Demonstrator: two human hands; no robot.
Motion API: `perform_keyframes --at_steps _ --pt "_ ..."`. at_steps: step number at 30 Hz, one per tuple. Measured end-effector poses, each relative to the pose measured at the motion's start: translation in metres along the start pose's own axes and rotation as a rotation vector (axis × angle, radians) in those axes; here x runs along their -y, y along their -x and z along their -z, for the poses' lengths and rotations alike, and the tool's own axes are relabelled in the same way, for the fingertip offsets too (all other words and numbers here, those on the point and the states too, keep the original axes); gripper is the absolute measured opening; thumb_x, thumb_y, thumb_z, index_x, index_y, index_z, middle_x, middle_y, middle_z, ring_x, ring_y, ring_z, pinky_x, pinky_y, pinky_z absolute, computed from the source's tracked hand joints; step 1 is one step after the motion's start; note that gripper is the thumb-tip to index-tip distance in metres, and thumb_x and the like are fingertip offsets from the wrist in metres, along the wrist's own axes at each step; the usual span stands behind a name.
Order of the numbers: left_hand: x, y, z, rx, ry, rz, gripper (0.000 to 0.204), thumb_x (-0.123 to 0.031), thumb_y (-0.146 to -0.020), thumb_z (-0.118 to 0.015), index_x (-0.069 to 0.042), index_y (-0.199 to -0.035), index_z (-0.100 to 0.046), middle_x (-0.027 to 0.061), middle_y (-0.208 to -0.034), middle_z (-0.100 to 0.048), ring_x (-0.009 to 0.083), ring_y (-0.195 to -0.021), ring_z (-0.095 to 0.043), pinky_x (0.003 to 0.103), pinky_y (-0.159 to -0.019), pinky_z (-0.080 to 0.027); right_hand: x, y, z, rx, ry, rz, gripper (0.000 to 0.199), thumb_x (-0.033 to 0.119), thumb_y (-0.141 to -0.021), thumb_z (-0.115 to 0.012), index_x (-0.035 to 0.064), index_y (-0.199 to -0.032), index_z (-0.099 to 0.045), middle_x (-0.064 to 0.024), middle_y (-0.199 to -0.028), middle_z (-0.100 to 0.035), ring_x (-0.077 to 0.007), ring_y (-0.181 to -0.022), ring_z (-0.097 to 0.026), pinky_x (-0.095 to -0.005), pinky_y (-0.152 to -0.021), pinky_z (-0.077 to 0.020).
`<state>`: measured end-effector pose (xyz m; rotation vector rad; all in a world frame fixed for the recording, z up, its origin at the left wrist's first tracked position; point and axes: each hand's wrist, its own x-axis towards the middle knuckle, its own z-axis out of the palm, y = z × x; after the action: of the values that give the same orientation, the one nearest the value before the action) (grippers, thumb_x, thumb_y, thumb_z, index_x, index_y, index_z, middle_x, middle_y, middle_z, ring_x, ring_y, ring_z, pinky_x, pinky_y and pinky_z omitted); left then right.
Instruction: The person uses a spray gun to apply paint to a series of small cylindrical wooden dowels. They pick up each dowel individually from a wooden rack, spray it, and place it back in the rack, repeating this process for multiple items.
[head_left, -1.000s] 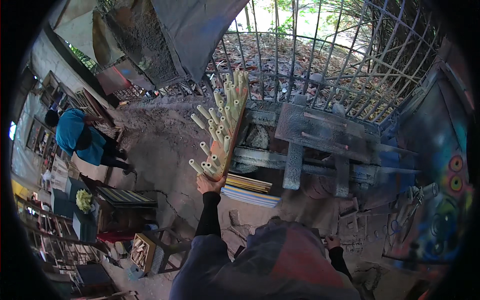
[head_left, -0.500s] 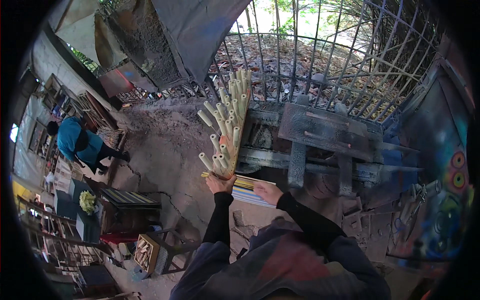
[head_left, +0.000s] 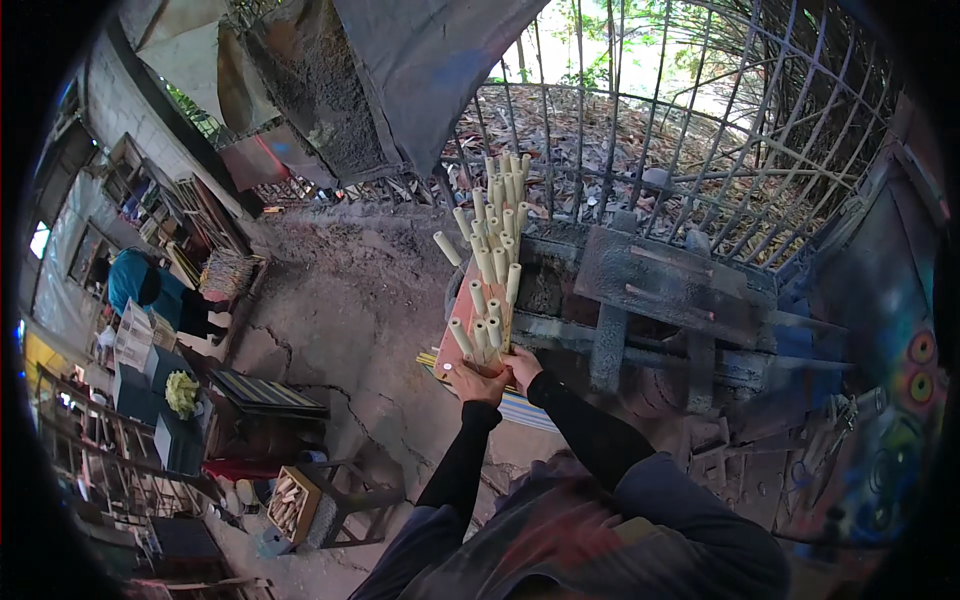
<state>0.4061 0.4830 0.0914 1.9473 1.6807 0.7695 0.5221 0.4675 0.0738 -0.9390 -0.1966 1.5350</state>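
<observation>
A long reddish board [head_left: 453, 330] with several pale hollow tubes [head_left: 486, 262] standing up from it stretches away in front of me. My left hand [head_left: 478, 384] is closed around its near end, thumb on top. Beside it, my right hand [head_left: 522, 369] grips the right side of that same end, close to the nearest tubes. Partly hidden under the board and my hands is a panel with yellow, blue and white stripes [head_left: 530, 411].
A dark wooden rack [head_left: 640, 280] stands to the right, before a metal-bar fence [head_left: 600, 140]. Left are a striped panel [head_left: 265, 393], a box of wooden pieces [head_left: 293, 503] on a stool and a bending person in blue [head_left: 150, 285]. A spray-painted wall [head_left: 890, 440] lies far right.
My right hand has left the striped panel and taken hold of the board's near end beside my left. The board has turned, baring more reddish surface. The person in blue bends lower.
</observation>
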Motion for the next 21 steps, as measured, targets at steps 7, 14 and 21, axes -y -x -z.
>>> perform_keyframes --at_steps 7,14,21 --pt "0.011 -0.007 0.025 0.449 0.536 -0.047 0.059 -0.032 -0.071 -0.085 0.007 -0.104 -0.055 0.0113 -0.081 -0.066 0.0185 -0.076 -0.064 0.031 -0.067 -0.051 0.006 0.002 0.030 0.031 -0.026 -0.016 0.036 0.005 -0.092 -0.053 0.0109 -0.128 -0.050 -0.0047 -0.091 -0.060 -0.0158 -0.075 -0.061 -0.0312 -0.060 -0.0522" --pt "-0.009 0.006 0.042 0.560 0.740 0.107 0.063 -0.041 -0.082 -0.074 0.004 -0.120 -0.053 0.0116 -0.098 -0.065 0.0188 -0.089 -0.063 0.031 -0.073 -0.050 0.031 0.025 0.040 0.107 -0.074 0.034 0.032 -0.001 -0.092 -0.048 0.0023 -0.124 -0.052 -0.0110 -0.107 -0.063 -0.0243 -0.096 -0.065 -0.0403 -0.085 -0.0540" --pt "-0.002 -0.007 0.035 0.704 1.012 0.410 0.068 -0.064 -0.092 -0.042 -0.005 -0.121 -0.057 0.0074 -0.107 -0.065 0.0218 -0.095 -0.061 0.038 -0.084 -0.046 0.062 0.075 0.055 0.122 0.006 0.036 0.034 0.002 -0.090 -0.055 0.0057 -0.124 -0.054 -0.0074 -0.111 -0.062 -0.0192 -0.097 -0.063 -0.0352 -0.083 -0.0536"
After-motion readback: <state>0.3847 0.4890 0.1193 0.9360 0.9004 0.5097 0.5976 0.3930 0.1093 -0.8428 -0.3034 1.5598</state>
